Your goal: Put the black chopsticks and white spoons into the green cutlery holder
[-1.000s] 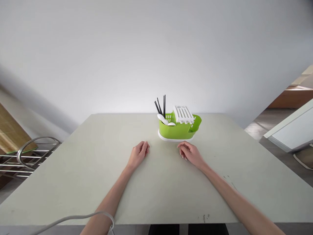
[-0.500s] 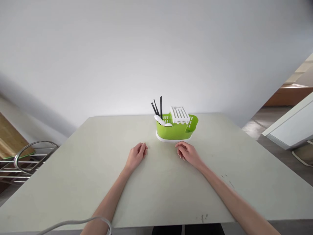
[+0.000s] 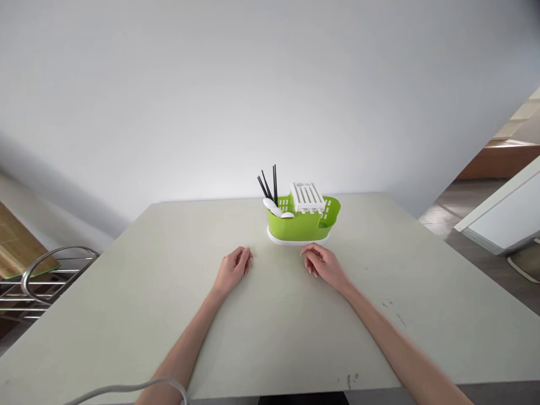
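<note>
**Green basket [image 3: 295, 228] ahead**

It stands on the bench [image 3: 270, 326] just beyond your right hand [image 3: 323, 265], its white base [image 3: 295, 243] probably there to catch drips. Black chopsticks [image 3: 275, 183] and white spoons [image 3: 274, 208] lean in the end nearer your left hand [image 3: 232, 267], likely for easy reach. Your right fingers half-curl, parted and empty; your left curl inward, how tightly you cannot tell. No lettering is readable.

Caddy [image 3: 299, 228] on table [image 3: 278, 326], chopsticks [image 3: 275, 185] inside, seemingly spoons [image 3: 276, 211] before them
</note>
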{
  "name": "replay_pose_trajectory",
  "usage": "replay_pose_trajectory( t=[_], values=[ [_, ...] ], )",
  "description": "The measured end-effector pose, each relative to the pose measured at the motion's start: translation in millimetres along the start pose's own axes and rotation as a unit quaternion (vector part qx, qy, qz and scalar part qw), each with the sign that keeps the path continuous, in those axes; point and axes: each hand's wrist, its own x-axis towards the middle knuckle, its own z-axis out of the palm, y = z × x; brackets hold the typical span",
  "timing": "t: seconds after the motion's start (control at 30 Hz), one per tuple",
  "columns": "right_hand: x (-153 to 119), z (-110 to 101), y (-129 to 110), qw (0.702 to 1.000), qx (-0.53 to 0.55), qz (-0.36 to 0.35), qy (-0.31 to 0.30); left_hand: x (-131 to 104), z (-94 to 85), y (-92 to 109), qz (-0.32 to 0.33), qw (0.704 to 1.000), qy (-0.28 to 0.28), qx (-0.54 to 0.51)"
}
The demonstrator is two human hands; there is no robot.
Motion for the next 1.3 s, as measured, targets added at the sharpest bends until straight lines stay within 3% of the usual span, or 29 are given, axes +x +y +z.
replay_pose_trajectory(
  t=[0.57,0.63,0.77,0.83,0.97,1.1,1.2,1.3],
  values=[
    [-6.4,-1.5,-2.4,0.999,0.025,-0.029,0.018,-1.2,-0.7,0.6,-0.015,1.000,0.000,0.007],
    [-8.8,-8.6,-9.6,0.996,0.017,-0.053,0.065,-1.5,-0.7,0.5,-0.017,1.000,0.004,0.005],
    [-8.3,-32.0,-26.6,0.969,-0.041,-0.109,0.219,-0.9,-0.2,0.4,-0.017,1.000,0.003,0.003],
    [-4.8,-43.1,-32.4,0.953,-0.104,-0.140,0.247,-0.8,0.2,0.7,-0.015,1.000,0.004,0.004],
    [5.6,-53.5,-33.8,0.918,-0.248,-0.198,0.236,-1.8,1.0,3.2,-0.011,1.000,0.010,0.010],
    [14.7,-50.7,-25.5,0.897,-0.353,-0.208,0.168,-3.2,1.8,6.4,-0.013,1.000,0.011,0.014],
    [18.6,-46.8,-18.7,0.895,-0.374,-0.202,0.136,-4.0,2.1,7.9,-0.020,1.000,0.011,0.016],
    [20.9,-44.0,-13.6,0.895,-0.369,-0.206,0.145,-4.6,2.3,8.1,-0.025,1.000,0.011,0.015]
  ],
)
